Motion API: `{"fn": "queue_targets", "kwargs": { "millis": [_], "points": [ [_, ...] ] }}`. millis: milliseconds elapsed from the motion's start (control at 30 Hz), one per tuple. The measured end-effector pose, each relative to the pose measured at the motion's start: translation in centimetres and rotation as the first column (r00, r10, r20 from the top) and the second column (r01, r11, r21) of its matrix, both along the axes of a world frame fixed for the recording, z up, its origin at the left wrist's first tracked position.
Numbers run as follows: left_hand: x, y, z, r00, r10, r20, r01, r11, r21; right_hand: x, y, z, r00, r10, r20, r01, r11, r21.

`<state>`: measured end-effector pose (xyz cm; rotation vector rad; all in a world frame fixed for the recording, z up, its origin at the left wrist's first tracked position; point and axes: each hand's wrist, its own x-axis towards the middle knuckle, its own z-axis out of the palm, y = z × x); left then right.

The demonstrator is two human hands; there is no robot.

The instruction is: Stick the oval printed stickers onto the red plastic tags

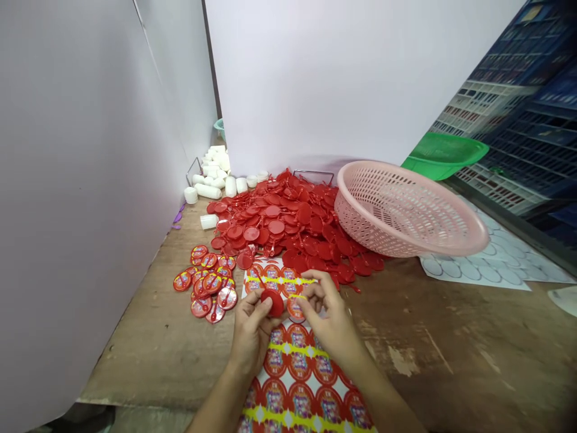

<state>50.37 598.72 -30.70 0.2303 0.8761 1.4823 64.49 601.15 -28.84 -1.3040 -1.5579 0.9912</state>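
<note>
My left hand grips a round red plastic disc with a thin stem, thumb on its face. Just to the right, my right hand pinches a round printed sticker by its edge. Disc and sticker are close together, with a small gap between them. Below both hands lies a sheet of round stickers, red with yellow bands. Left of my hands is a small heap of red discs with stickers on them. Beyond my hands rises a large pile of plain red discs.
A pink perforated basket tilts against the pile's right side. Behind it is a green basin. White cylindrical pieces lie at the back left. White panels stand behind and left. Sheets with round outlines lie at right.
</note>
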Motion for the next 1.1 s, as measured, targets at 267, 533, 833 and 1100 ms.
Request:
{"fn": "queue_targets", "kwargs": {
  "millis": [267,533,833,1100],
  "points": [
    [-0.2,0.1,0.1,0.998,0.058,0.008,-0.058,0.998,0.001,-0.5,-0.7,-1.8,0.995,-0.057,0.078,0.065,0.992,-0.11],
    [0.0,0.1,-0.5,0.975,-0.083,-0.207,0.056,0.99,-0.132,1.9,-2.3,1.9,0.993,-0.073,-0.095,0.064,0.994,-0.091],
    [0.2,-0.1,-1.2,0.95,-0.196,-0.243,0.185,0.98,-0.066,-1.2,0.7,-1.3,0.967,0.088,-0.237,-0.164,0.931,-0.327],
    [0.0,0.0,-1.3,0.96,-0.213,-0.183,0.206,0.977,-0.058,-1.5,0.7,-2.0,0.998,0.04,-0.056,-0.055,0.954,-0.295]
  ]
}}
